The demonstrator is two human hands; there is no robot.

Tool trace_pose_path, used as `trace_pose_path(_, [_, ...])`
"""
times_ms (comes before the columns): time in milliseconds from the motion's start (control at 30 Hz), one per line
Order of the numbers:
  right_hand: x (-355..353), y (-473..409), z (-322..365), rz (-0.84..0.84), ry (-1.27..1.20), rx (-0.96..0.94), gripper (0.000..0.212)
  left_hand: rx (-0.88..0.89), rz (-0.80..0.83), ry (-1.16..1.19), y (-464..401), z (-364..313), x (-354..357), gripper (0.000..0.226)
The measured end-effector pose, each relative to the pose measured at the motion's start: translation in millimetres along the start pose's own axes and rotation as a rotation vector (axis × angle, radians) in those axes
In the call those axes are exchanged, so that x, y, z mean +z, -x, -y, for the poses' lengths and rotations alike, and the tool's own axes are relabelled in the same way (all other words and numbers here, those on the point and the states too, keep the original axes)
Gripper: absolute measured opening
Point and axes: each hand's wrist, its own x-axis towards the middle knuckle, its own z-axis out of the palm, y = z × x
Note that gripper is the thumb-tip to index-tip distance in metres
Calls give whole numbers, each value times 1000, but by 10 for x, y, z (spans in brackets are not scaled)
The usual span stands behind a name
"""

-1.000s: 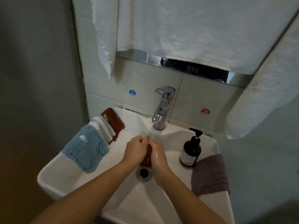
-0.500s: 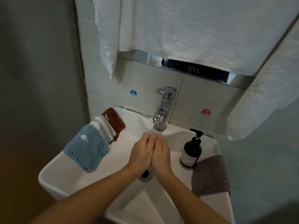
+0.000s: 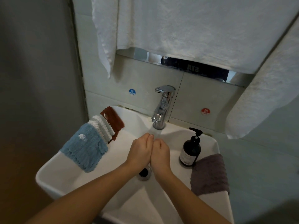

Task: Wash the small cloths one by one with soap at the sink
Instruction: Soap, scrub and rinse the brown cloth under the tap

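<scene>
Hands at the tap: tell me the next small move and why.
Probably part the palms a little and work whatever is between them under the stream. The left hand and right hand are pressed together beneath the faucet, where water runs. No cloth shows between them, so what they hold cannot be told.

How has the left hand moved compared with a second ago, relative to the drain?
Yes. The left hand has slid up the basin toward the faucet, so the drain, earlier below and right of it, now sits nearer its wrist.
</scene>
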Motion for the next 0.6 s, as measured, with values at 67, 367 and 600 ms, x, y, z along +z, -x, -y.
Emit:
trace_pose_path(67, [21, 15, -14, 15, -54, -25, 29, 6, -2, 20, -11, -11, -3, 30])
trace_pose_path(367, [85, -21, 34, -68, -304, 151, 43, 87, 4, 61, 54, -64, -3, 18])
trace_pose_path(600, [11, -32, 75, -61, -118, 193, 31, 158, 7, -230, -6, 22, -17, 37])
